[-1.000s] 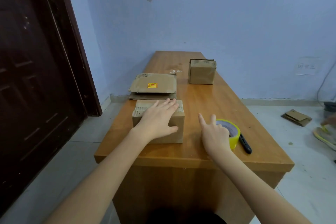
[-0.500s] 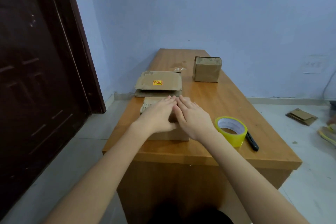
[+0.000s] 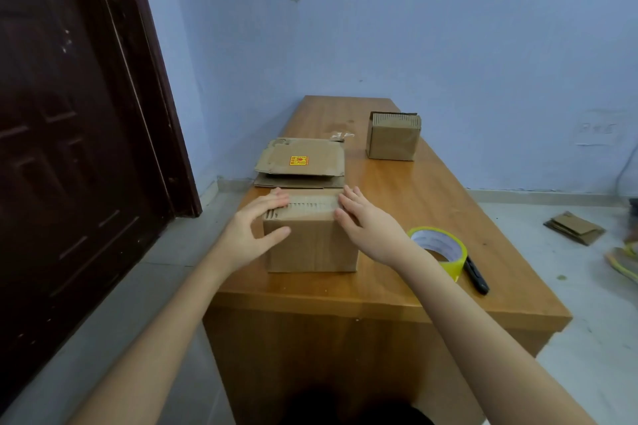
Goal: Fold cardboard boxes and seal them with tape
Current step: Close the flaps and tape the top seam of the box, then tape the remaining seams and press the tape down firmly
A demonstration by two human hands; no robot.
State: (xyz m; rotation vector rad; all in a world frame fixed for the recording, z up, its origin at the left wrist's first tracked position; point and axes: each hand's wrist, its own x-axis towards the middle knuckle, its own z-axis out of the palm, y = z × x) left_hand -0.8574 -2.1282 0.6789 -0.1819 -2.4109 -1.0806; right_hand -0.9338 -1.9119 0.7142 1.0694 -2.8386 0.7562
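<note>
Head view showed a closed cardboard box (image 3: 312,241) near the front edge of the wooden table (image 3: 431,190), its taped top seemingly pressed flat. Half a second before, both hands met over the middle; now the left hand (image 3: 253,229) and right hand (image 3: 367,228) lay apart at its top corners, fingers straight, grasping nothing. Beside it sat a yellow tape roll (image 3: 440,250) and black cutter (image 3: 476,274); behind, flattened cardboard (image 3: 302,162) and another box (image 3: 393,136) stood against the blue wall (image 3: 379,45).

The person's two arms are bare from the frame edge to the wrist, with no sleeves. The left hand (image 3: 253,229) and right hand (image 3: 371,229) carry no gloves, rings, watch or bracelet.
</note>
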